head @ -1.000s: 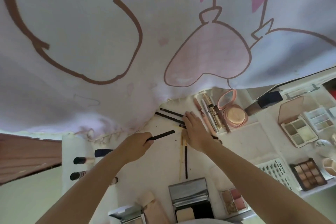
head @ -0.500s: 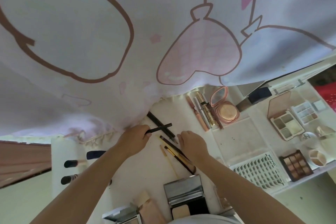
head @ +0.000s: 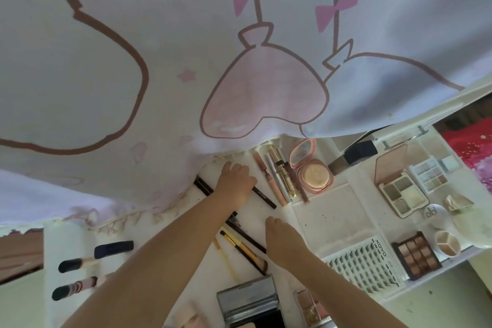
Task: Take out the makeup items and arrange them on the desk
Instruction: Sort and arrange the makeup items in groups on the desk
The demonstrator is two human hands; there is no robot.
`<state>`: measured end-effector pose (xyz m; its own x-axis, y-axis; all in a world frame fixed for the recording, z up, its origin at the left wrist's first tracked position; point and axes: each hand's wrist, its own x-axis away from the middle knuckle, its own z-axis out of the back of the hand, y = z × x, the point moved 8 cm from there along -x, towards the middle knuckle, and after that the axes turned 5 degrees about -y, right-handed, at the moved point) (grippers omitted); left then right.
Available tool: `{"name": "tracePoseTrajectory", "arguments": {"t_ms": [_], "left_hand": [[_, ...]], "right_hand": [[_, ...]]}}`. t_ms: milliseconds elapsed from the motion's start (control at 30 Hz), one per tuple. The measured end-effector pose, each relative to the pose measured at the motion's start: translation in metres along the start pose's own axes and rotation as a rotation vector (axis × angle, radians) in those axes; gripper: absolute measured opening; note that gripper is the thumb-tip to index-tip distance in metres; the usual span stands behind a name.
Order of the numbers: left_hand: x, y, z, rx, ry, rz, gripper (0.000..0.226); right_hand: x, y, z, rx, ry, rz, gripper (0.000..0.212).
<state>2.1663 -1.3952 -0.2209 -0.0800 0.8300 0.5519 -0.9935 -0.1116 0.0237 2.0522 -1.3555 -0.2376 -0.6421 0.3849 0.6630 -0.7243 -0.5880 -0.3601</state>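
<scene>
- White bench [head: 269, 224] fills the lower half of the frame, and a big pale cloth with pink bows [head: 159, 66] hangs over the top half.
- Our left hand [head: 235, 184] is in the middle of the frame, up by the edge of the cloth. It lies on a thin dark pencil [head: 262, 196]. Its fingers bend over the pencil, but we cannot tell if they hold it or just press it flat.
- Our right hand [head: 282, 241] is lower and a bit to the right. It rests on the bench with soft fingers and holds nothing that we can see.
- Between our hands lie more dark pencils and a gold brush [head: 241, 246], all slanting the same way.
- Just right of the left hand is a neat row of tubes [head: 278, 178], then a round pink compact [head: 311, 170] with its lid up.
- Far right in the frame we see an open eye palette [head: 403, 196], a dark palette [head: 416, 254] and a lash tray [head: 364, 265].
- At lower left sit three fat brushes [head: 80, 265].
- We think most things are out now, and this step is lining up the pencils.
- Next, we should slide the pencil straight beside the others, going slow so it does not roll.
</scene>
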Motion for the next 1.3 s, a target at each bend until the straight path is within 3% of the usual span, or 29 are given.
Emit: {"name": "tracePoseTrajectory", "arguments": {"t_ms": [133, 300, 433, 533, 733, 867, 1000, 1167, 1300], "left_hand": [[-0.005, 0.013, 0.009, -0.016, 0.053, -0.026, 0.034], [0.006, 0.003, 0.012, 0.062, 0.154, -0.011, 0.036], [0.045, -0.015, 0.016, 0.189, 0.355, -0.023, 0.028], [0.075, -0.034, -0.006, 0.215, 0.269, 0.079, 0.032], [0.135, -0.052, -0.046, 0.33, 0.255, 0.251, 0.036], [0.163, -0.048, -0.065, 0.42, 0.263, 0.314, 0.035], [0.181, -0.044, -0.075, 0.512, 0.297, 0.353, 0.034], [0.188, -0.031, -0.072, 0.609, 0.304, 0.347, 0.044], [0.179, -0.005, -0.049, 0.494, 0.34, 0.246, 0.052]], "right_hand": [[0.002, 0.006, 0.001, -0.146, -0.011, 0.022, 0.017], [0.006, 0.023, 0.002, -0.5, -0.037, -0.009, 0.029], [0.014, 0.03, 0.003, -0.78, -0.011, 0.011, 0.03], [0.018, 0.023, -0.002, -0.663, 0.015, 0.024, 0.029], [0.017, -0.005, -0.007, -0.131, 0.031, 0.045, 0.039], [0.017, -0.015, -0.007, -0.044, 0.057, 0.008, 0.016], [0.019, -0.015, -0.007, -0.068, 0.062, -0.022, 0.02], [0.039, -0.011, 0.009, -0.381, 0.138, 0.035, 0.023], [0.066, -0.013, 0.029, -0.567, 0.198, 0.098, 0.019]]}}
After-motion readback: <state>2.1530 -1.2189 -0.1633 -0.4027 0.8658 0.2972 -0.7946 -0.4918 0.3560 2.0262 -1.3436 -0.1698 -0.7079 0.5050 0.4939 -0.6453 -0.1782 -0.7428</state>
